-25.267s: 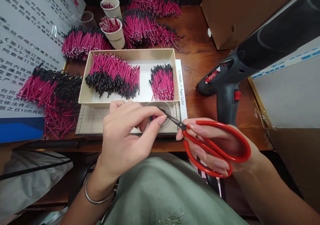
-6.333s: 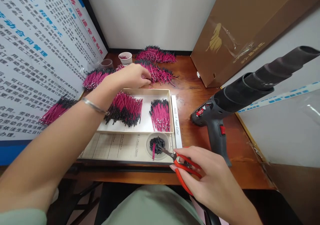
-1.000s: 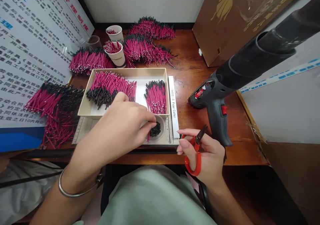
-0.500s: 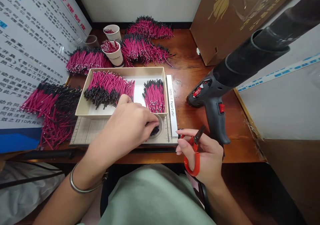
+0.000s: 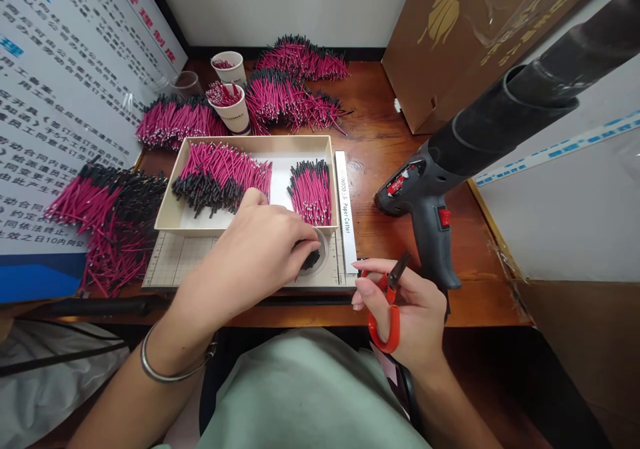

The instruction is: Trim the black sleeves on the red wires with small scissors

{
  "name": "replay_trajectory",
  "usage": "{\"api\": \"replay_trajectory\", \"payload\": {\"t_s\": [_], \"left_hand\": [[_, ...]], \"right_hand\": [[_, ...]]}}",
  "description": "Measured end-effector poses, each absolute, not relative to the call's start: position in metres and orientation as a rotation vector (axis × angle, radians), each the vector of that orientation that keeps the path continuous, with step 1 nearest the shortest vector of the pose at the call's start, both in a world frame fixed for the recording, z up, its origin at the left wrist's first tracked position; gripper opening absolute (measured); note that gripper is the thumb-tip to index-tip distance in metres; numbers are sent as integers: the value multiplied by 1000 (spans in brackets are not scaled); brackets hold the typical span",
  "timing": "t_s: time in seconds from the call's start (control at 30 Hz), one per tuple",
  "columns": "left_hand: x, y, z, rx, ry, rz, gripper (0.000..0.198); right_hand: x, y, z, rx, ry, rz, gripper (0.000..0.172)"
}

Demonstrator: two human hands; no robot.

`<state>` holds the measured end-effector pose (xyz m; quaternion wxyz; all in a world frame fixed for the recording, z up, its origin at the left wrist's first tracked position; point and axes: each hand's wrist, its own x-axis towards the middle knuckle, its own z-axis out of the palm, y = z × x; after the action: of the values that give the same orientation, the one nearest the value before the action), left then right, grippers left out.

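Note:
My left hand (image 5: 257,249) reaches over a small clear dish (image 5: 320,254) of black tube pieces on the paper cutter board (image 5: 180,266). Its fingertips are pinched down into the black pieces; what they grip is hidden. My right hand (image 5: 415,309) holds red-handled scissors (image 5: 387,302) just off the table's front edge, blades pointing up and away. A cream tray (image 5: 170,212) behind the dish holds two piles of pink wires with black ends (image 5: 220,176).
A black heat gun (image 5: 440,169) stands to the right on the wooden table (image 5: 395,136). More pink wire heaps (image 5: 100,209) lie left and at the back, beside two paper cups (image 5: 233,106). A cardboard box (image 5: 450,36) sits back right, a printed board (image 5: 65,89) left.
Over the last second my left hand stayed pinched in the dish, shifting only slightly. My right hand and the scissors have not moved.

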<state>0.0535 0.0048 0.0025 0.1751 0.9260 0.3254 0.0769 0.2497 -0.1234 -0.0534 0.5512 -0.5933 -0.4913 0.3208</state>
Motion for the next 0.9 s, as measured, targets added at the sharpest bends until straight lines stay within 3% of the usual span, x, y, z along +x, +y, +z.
{"api": "replay_trajectory", "payload": {"t_s": [0.43,0.67,0.9], "left_hand": [[37,10,9,2497,1259,731,32],[45,33,5,2462,1459,486,23],[61,60,-5,2525,1589,142,35]], "right_hand": [[248,-120,-57,-1378,-1156,783,3],[248,-118,-54,-1381,-1150,816,4],[247,-118,-55,-1393,-1143,832,6]]}}
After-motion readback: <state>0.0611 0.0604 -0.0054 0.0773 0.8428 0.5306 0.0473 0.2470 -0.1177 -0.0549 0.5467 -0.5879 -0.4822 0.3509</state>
